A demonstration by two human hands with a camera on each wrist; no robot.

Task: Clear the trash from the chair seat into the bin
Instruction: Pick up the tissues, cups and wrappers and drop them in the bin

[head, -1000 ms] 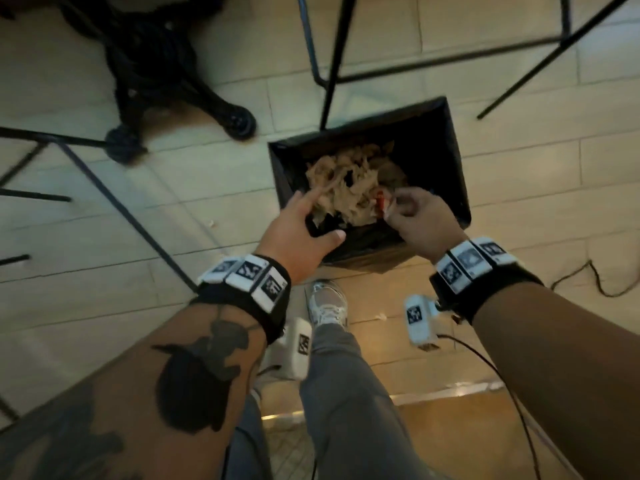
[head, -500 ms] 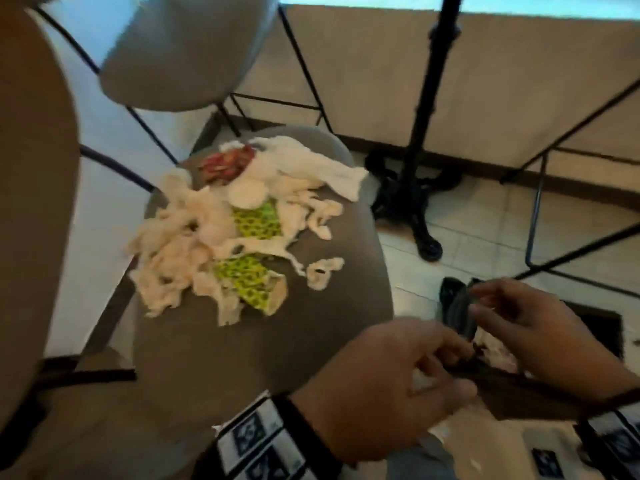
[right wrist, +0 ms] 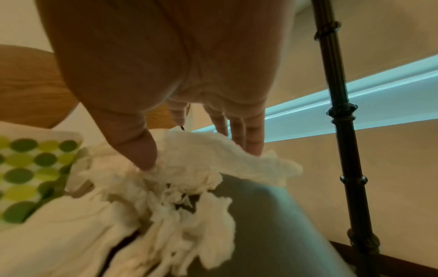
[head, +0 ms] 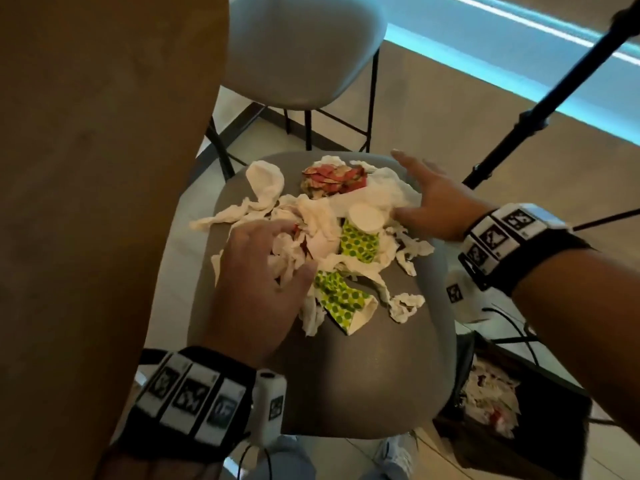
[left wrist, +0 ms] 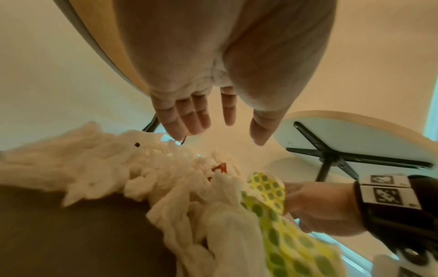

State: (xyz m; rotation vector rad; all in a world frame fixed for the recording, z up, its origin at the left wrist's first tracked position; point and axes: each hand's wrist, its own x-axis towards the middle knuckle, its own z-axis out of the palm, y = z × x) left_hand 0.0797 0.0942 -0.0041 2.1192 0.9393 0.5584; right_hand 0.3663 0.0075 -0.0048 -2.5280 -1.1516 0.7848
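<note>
A pile of trash lies on the grey chair seat [head: 346, 382]: crumpled white tissues [head: 311, 216], an upright green-dotted paper cup [head: 360, 240], a flattened one [head: 341, 299] and a red patterned wrapper [head: 332, 178]. My left hand [head: 277, 251] hovers over the pile's left side, and its straight fingers [left wrist: 189, 121] hang just above the tissues [left wrist: 154, 168]. At the pile's right edge, my right hand [head: 415, 192] is open, its thumb and fingertips [right wrist: 251, 146] touching a tissue [right wrist: 213, 155]. The black-lined bin [head: 540, 445] stands on the floor at lower right, holding tissues.
A wooden tabletop [head: 86, 168] fills the left, close to the seat. A pale second chair [head: 301, 46] stands behind the seat. A black table post [head: 540, 109] rises at the right. Cables run across the floor by the bin.
My view swung from the bin up to the chair seat. Both hands left the bin's rim and came over the trash pile, left on its left side, right on its right.
</note>
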